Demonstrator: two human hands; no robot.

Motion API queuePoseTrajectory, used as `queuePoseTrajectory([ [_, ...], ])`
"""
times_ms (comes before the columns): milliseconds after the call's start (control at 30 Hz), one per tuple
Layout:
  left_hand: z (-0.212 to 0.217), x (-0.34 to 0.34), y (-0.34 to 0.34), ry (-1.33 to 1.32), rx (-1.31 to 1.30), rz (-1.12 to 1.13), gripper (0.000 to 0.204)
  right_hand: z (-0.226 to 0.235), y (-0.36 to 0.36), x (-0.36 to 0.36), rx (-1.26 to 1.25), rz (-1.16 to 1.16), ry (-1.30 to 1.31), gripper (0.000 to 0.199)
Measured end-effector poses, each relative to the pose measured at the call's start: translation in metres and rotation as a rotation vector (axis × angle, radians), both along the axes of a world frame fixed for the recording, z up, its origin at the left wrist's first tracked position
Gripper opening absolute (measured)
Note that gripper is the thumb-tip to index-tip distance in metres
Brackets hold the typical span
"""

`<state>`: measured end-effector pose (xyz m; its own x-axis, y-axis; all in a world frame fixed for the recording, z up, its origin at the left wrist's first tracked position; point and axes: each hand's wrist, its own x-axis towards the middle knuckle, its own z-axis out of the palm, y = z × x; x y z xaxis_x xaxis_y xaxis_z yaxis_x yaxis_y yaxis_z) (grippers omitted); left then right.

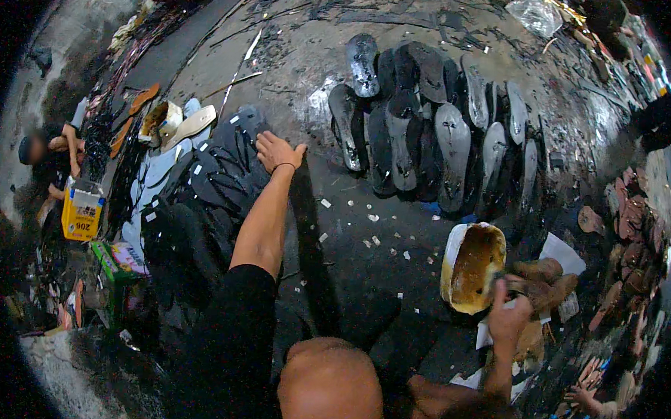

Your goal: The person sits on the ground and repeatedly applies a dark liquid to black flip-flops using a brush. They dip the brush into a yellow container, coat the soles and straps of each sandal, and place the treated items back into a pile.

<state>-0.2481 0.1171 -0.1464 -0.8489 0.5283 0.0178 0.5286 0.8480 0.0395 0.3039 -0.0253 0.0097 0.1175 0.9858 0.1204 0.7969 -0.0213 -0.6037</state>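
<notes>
My left hand (280, 153) reaches out over the far end of a pile of black flip-flops (217, 167). Its fingers lie extended with the thumb apart, touching or just above the rearmost sandal (246, 122). At the right, my right hand (509, 316) is closed beside a cut-open tub (455, 271) coated inside with brownish-yellow glue. Something dark and short shows at its fingers by the tub's rim, too blurred to name. Just beyond that hand lie several brown, rounded pieces (548, 282).
Dark shoe soles (452, 151) stand in rows ahead. A pale sole (193, 125) and a small glue container (162, 119) lie left. Reddish-brown soles (630, 230) are heaped at right. Another person (53, 148) sits far left behind a yellow bag (82, 212). White scraps dot the floor.
</notes>
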Motion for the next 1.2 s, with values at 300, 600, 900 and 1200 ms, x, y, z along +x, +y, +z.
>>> queuePoseTrajectory([
  [300,0.043,-0.085,-0.09,-1.271,1.034,0.271,0.048,0.015,-0.032,0.01,-0.437,-0.038,-0.066,0.038],
  [600,0.084,0.183,-0.26,-0.715,0.227,-0.7,0.032,0.023,-0.059,0.018,-0.434,0.107,-0.26,0.042],
  [900,0.05,0.24,-0.224,-0.471,0.264,-1.261,0.058,0.038,-0.061,0.003,-0.595,0.063,0.823,0.027],
  [1200,0.087,0.233,-0.133,-2.324,0.65,-0.034,0.05,0.046,0.029,-0.104,0.113,0.347,0.594,0.028],
])
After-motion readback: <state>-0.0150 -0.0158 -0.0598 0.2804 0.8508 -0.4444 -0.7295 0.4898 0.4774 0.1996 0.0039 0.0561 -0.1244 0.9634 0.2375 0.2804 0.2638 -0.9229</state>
